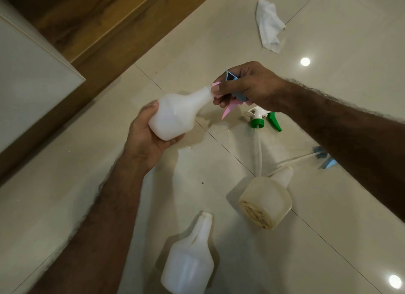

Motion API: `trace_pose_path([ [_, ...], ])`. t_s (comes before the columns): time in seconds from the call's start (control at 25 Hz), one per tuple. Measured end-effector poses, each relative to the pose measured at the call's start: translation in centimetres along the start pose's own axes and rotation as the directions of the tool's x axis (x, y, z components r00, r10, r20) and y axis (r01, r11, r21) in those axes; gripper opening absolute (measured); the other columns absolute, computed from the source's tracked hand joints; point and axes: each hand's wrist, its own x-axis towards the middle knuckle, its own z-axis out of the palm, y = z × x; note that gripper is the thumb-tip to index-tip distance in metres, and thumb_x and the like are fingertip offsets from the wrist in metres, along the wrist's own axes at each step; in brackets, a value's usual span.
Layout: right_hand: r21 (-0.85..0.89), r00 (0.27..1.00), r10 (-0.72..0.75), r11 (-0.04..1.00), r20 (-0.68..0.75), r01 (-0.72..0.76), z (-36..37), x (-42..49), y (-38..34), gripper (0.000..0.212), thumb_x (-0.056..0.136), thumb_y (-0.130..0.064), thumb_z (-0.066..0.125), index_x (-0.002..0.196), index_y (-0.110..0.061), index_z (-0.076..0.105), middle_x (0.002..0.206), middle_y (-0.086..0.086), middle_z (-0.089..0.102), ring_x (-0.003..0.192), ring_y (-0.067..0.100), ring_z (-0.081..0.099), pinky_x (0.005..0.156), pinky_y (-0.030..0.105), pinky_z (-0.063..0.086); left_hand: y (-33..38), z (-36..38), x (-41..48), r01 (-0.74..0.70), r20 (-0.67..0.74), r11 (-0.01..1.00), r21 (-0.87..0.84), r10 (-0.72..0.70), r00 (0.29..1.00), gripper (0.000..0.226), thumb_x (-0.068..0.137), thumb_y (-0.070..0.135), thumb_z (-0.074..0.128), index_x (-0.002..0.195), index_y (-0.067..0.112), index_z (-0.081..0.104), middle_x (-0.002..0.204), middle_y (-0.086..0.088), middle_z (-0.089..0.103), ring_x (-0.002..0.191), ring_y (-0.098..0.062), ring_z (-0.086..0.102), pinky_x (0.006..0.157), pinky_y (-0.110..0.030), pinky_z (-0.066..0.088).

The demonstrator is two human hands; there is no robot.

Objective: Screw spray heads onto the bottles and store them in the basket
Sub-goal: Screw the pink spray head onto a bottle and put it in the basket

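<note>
My left hand (149,138) grips the base of a white translucent bottle (177,113), held sideways with its neck pointing right. At that neck my right hand (247,85) is closed around a pink and blue spray head (230,96); its pink trigger sticks out below my fingers. Two more bottles lie on the floor: a white one (189,261) near the bottom and a yellowed one (267,197) to its right. A green and white spray head (263,117) lies under my right wrist. A blue spray head (326,158) with a long tube is partly hidden by my right forearm. No basket is in view.
The floor is glossy beige tile (219,158) with small wet spots near the middle. A crumpled white cloth (270,25) lies at the top right. A wooden strip (98,31) and a white cabinet corner (28,79) stand at the upper left.
</note>
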Motion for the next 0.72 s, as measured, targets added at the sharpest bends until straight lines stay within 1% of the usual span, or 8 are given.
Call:
trace_pose_path([
  [0.12, -0.043, 0.999, 0.037, 0.998, 0.011, -0.037, 0.2, 0.0, 0.7, 0.027, 0.086, -0.010, 0.076, 0.108, 0.006, 0.072, 0.096, 0.021, 0.076, 0.073, 0.020, 0.073, 0.069, 0.025, 0.060, 1.0, -0.2, 0.3, -0.141, 0.026, 0.984, -0.112, 0.144, 0.989, 0.074, 0.085, 0.030, 0.065, 0.155, 0.019, 0.044, 0.154, -0.017, 0.055, 0.129, -0.043, 0.064, 0.090, -0.056, 0.061],
  [0.24, 0.016, 1.000, 0.024, 1.000, 0.015, -0.024, 0.3, -0.1, 1.3, 0.030, 0.088, -0.008, 0.073, 0.112, 0.010, 0.069, 0.103, 0.029, 0.073, 0.079, 0.026, 0.070, 0.075, 0.027, 0.062, 1.8, -0.2, 0.4, 0.049, -0.002, 0.986, -0.162, -0.050, 0.999, 0.081, 0.098, 0.075, 0.039, 0.153, 0.017, 0.051, 0.144, -0.017, 0.068, 0.123, -0.042, 0.071, 0.096, -0.057, 0.059],
  [0.32, 0.001, 0.999, 0.010, 1.000, 0.032, -0.010, 0.4, -0.1, 1.3, 0.030, 0.089, -0.009, 0.072, 0.114, 0.007, 0.068, 0.104, 0.025, 0.073, 0.080, 0.022, 0.072, 0.077, 0.026, 0.062, 2.5, 0.3, 0.2, 0.210, -0.045, 0.978, 0.007, -0.209, 0.977, 0.097, 0.092, 0.091, 0.017, 0.137, 0.020, 0.066, 0.125, -0.016, 0.078, 0.110, -0.039, 0.077, 0.092, -0.054, 0.062],
  [0.4, 0.011, 0.999, 0.014, 1.000, 0.039, -0.014, 0.4, -0.1, 1.3, 0.029, 0.090, -0.009, 0.071, 0.115, 0.006, 0.068, 0.102, 0.021, 0.075, 0.079, 0.019, 0.074, 0.076, 0.024, 0.061, 3.0, 0.8, -0.1, 0.323, -0.125, 0.919, 0.227, -0.302, 0.945, 0.099, 0.090, 0.093, 0.013, 0.123, 0.020, 0.072, 0.107, -0.017, 0.082, 0.083, -0.033, 0.077, 0.067, -0.037, 0.061],
  [0.48, 0.027, 0.999, 0.018, 0.999, 0.044, -0.019, 0.4, -0.2, 1.4, 0.030, 0.090, -0.008, 0.071, 0.116, 0.007, 0.068, 0.098, 0.018, 0.075, 0.077, 0.018, 0.074, 0.072, 0.022, 0.060, 3.0, 0.7, -0.3, 0.269, -0.095, 0.905, 0.329, -0.251, 0.963, 0.080, 0.102, 0.077, 0.023, 0.128, 0.015, 0.069, 0.100, -0.019, 0.078, 0.069, -0.031, 0.071, 0.052, -0.027, 0.051],
  [0.6, 0.085, 0.997, 0.030, 0.996, 0.065, -0.036, 0.1, -0.3, 1.6, 0.031, 0.092, -0.009, 0.068, 0.117, 0.010, 0.066, 0.102, 0.025, 0.074, 0.077, 0.019, 0.074, 0.073, 0.022, 0.060, 2.7, -0.2, 0.4, -0.049, 0.049, 0.998, 0.030, 0.047, 0.998, 0.048, 0.097, 0.033, 0.051, 0.142, 0.017, 0.057, 0.132, -0.013, 0.070, 0.107, -0.039, 0.074, 0.074, -0.044, 0.062],
  [0.64, 0.103, 0.997, 0.028, 0.994, 0.073, -0.036, 0.0, -0.2, 1.6, 0.031, 0.092, -0.009, 0.067, 0.117, 0.010, 0.066, 0.104, 0.027, 0.073, 0.079, 0.019, 0.074, 0.076, 0.024, 0.060, 2.6, -0.3, 0.5, -0.089, 0.049, 0.993, -0.074, 0.093, 0.994, 0.051, 0.096, 0.033, 0.050, 0.145, 0.020, 0.054, 0.140, -0.012, 0.067, 0.111, -0.037, 0.074, 0.080, -0.047, 0.062],
  [0.72, 0.112, 0.997, 0.025, 0.993, 0.076, -0.034, -0.1, 0.0, 1.4, 0.031, 0.092, -0.008, 0.068, 0.117, 0.009, 0.067, 0.104, 0.025, 0.074, 0.080, 0.020, 0.074, 0.075, 0.024, 0.060, 2.6, 0.1, 0.6, 0.029, 0.023, 0.983, -0.181, -0.025, 0.999, 0.064, 0.104, 0.060, 0.035, 0.151, 0.020, 0.051, 0.143, -0.014, 0.068, 0.118, -0.037, 0.074, 0.092, -0.052, 0.060],
])
